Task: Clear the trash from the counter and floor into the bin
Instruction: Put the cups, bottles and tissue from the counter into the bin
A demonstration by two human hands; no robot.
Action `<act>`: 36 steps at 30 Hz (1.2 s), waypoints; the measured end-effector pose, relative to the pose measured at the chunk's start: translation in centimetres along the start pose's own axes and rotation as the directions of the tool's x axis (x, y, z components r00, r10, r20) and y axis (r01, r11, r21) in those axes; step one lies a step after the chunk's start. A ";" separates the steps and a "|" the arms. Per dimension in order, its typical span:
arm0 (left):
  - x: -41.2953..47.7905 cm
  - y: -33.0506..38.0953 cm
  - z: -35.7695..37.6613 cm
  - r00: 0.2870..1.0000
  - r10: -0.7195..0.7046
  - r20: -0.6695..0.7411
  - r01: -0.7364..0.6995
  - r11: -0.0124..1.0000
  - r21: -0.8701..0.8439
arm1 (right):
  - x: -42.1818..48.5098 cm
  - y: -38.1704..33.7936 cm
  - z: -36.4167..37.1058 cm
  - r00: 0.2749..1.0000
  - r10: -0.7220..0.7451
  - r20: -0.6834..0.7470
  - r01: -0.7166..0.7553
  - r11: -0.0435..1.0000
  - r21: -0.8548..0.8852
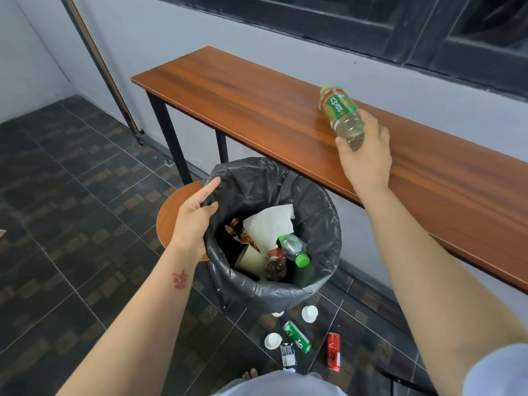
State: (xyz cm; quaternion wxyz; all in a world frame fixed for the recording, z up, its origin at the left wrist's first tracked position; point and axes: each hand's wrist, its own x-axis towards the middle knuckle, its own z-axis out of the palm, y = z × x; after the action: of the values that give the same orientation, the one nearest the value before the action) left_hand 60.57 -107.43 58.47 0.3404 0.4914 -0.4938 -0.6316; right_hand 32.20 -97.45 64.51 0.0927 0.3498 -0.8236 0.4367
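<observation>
My right hand (367,155) grips the base of a clear plastic bottle (341,112) with a green label and yellow cap, tilted over the wooden counter (257,104). My left hand (195,217) holds the left rim of the bin (320,212), which is lined with a black bag. Inside the bin lie crumpled white paper (270,227), a green-capped bottle (295,250), a paper cup and other trash. On the floor below the bin lie a green can (297,336), a red can (333,351), two white cups (309,313) (273,340) and a small dark carton (287,354).
A round wooden stool (171,212) stands left of the bin, partly under the counter. Dark tiled floor (71,224) spreads to the left. A wooden pole (105,67) leans against the wall. A window (371,21) runs above the counter. My bare toes (251,374) show at the bottom.
</observation>
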 end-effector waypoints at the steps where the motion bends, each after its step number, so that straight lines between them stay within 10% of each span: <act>1: 0.1 0.0 0.0 1.000 0.010 0.000 -0.010 1.000 0.004 | -0.4 -0.1 -0.3 1.000 -0.013 -0.025 0.013 0.999 0.032; 16: -0.5 -0.4 -0.2 0.998 0.057 -0.004 -0.057 0.997 0.059 | -13.5 0.4 -1.4 0.852 -0.522 -0.032 0.514 0.823 0.241; 26: -0.1 -0.7 -0.2 0.997 0.076 0.028 -0.079 0.991 0.110 | -17.6 2.0 1.4 0.712 -0.327 0.622 0.440 0.898 -0.031; 36: 0.5 -0.6 -0.6 0.997 0.079 -0.003 -0.078 0.986 0.148 | -16.7 1.8 1.1 0.666 -0.363 0.652 0.485 0.875 -0.007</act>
State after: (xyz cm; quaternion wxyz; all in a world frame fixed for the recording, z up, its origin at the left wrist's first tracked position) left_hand 61.03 -107.93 57.71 0.3299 0.4983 -0.5565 -0.5772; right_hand 43.54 -89.34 55.05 -0.0587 0.6482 -0.7368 0.1831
